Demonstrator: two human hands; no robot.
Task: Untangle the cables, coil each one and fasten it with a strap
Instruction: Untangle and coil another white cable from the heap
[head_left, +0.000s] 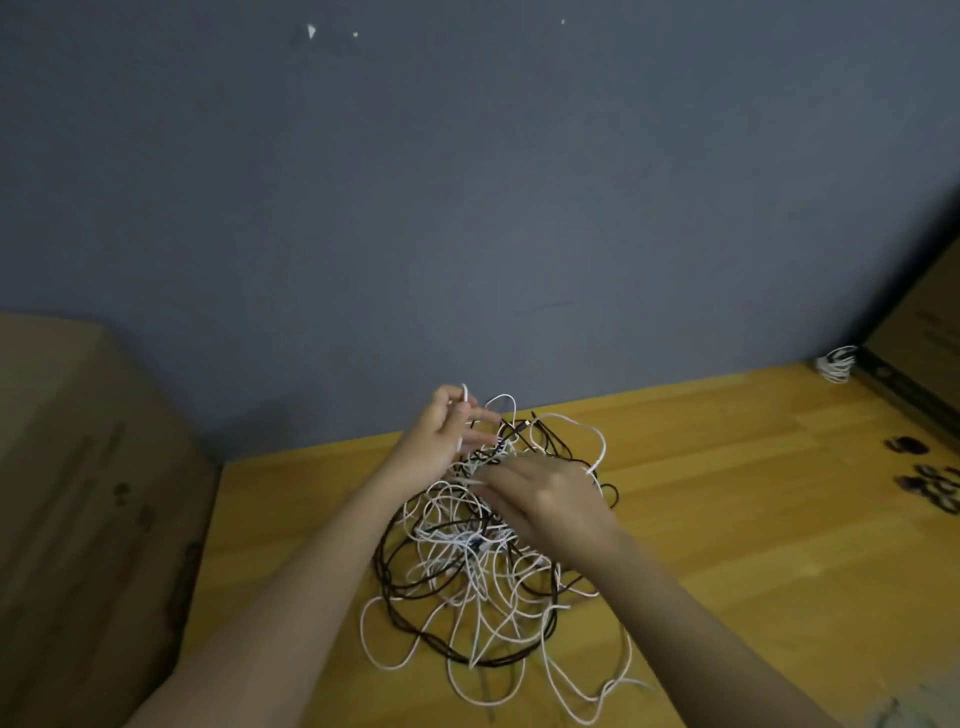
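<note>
Both forearms reach over the tabletop (727, 519) into the cable tangle (483, 561), left hand (441, 441) pinching a lifted white strand, right hand (550, 499) curled into the knot, so untangling looks barely begun; next, free one end.

White and black cables (470, 566) lay knotted in 1 loose heap; a coiled white cable (835, 365) sat well apart.

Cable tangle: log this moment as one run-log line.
stage: untangling | left hand: pinches white cable | right hand: on tangle | coiled cable: far right on table
</note>
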